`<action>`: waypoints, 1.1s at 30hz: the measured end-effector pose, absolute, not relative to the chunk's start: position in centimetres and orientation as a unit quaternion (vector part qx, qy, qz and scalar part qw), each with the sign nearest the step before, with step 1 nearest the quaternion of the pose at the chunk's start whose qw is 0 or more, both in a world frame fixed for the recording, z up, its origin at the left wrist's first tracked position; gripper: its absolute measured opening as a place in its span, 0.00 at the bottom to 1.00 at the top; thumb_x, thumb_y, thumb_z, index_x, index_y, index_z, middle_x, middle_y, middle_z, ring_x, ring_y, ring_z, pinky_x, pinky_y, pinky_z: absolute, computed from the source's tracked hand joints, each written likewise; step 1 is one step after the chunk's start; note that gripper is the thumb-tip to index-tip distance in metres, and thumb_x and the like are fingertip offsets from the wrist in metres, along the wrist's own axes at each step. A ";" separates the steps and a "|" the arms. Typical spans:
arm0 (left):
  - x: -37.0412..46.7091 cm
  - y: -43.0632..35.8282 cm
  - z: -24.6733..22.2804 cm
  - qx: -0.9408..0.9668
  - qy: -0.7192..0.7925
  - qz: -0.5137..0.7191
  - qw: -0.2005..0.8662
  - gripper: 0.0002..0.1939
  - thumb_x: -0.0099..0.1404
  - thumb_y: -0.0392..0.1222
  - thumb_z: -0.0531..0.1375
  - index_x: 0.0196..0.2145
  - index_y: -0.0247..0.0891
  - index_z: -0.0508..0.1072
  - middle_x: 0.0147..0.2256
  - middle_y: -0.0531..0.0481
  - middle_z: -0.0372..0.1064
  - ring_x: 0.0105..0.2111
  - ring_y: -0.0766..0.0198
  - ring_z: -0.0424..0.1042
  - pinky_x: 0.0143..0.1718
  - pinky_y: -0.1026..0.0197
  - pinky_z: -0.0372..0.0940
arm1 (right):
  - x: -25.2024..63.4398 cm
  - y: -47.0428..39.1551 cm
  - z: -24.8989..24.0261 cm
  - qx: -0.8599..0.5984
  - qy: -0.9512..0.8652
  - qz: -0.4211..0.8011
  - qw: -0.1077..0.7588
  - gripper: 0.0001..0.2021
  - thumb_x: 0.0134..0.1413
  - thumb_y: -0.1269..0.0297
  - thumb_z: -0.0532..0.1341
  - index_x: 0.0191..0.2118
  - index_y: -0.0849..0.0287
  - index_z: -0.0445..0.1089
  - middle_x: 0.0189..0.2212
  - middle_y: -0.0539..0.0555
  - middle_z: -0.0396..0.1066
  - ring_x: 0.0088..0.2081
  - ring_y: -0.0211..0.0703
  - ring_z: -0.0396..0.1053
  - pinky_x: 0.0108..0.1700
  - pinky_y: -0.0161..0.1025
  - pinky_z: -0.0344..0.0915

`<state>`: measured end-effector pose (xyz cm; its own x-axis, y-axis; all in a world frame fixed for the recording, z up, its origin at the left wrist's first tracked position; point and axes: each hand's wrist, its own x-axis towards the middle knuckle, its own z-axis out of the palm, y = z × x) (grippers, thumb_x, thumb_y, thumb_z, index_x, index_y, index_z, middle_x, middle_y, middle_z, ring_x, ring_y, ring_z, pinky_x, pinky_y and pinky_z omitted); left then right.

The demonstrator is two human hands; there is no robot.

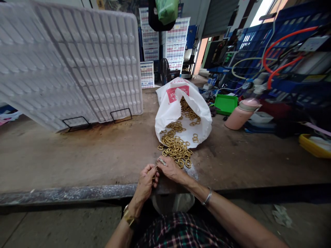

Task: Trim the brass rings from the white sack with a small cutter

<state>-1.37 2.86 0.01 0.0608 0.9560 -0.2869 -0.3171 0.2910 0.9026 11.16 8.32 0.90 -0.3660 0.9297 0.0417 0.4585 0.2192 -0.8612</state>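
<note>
Head view: left hand pinches a round gold-coloured metal ring; right hand is closed on a slim silvery tool. Piled rings lie just beyond the right hand

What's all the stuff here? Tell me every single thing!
Table: one, brown, mid-picture
Bag: one, white, red print, on table
Rings: uncountable, gold, in and before the bag
Ridged panels: some, white, standing left
Wire stands: two, black, by the panels
Bottle: one, pink, right
Tray: one, green, behind the bottle
Tub: one, yellow, far right
Crates: many, white, stacked behind
Fan: one, black, beside the crates
Hanging thing: one, green, top
Hose: some, orange, right
Clutter: uncountable, many-coloured, right
Shirt: one, plaid, bottom
Watch: one, gold, left wrist
Bracelet: one, silver, right wrist
Left hand: one, apparently pinching a gold ring
Right hand: one, holding a small silver tool
</note>
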 end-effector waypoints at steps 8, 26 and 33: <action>-1.3 2.6 0.4 0.332 0.470 0.503 0.645 0.20 0.52 0.55 0.62 0.30 0.36 0.62 0.22 0.55 0.61 0.17 0.74 0.57 0.14 0.72 0.51 | 11.2 8.0 1.5 -0.462 -0.720 0.421 0.302 0.12 0.53 0.64 0.50 0.20 0.59 0.56 0.17 0.44 0.53 0.22 0.32 0.51 0.25 0.32 0.47; -1.2 2.6 -0.1 0.358 0.478 0.520 0.611 0.18 0.56 0.55 0.59 0.29 0.37 0.62 0.22 0.56 0.61 0.17 0.74 0.57 0.14 0.72 0.52 | 11.9 7.7 0.8 -0.495 -0.806 0.248 0.209 0.06 0.51 0.71 0.51 0.30 0.59 0.65 0.24 0.51 0.66 0.26 0.37 0.61 0.29 0.33 0.50; -1.2 2.7 -0.4 0.413 0.520 0.514 0.543 0.19 0.57 0.57 0.56 0.27 0.37 0.61 0.20 0.57 0.59 0.15 0.73 0.55 0.14 0.71 0.52 | 11.9 7.0 0.9 -0.490 -0.854 0.157 0.074 0.10 0.49 0.73 0.51 0.36 0.60 0.67 0.30 0.56 0.71 0.31 0.42 0.68 0.29 0.34 0.50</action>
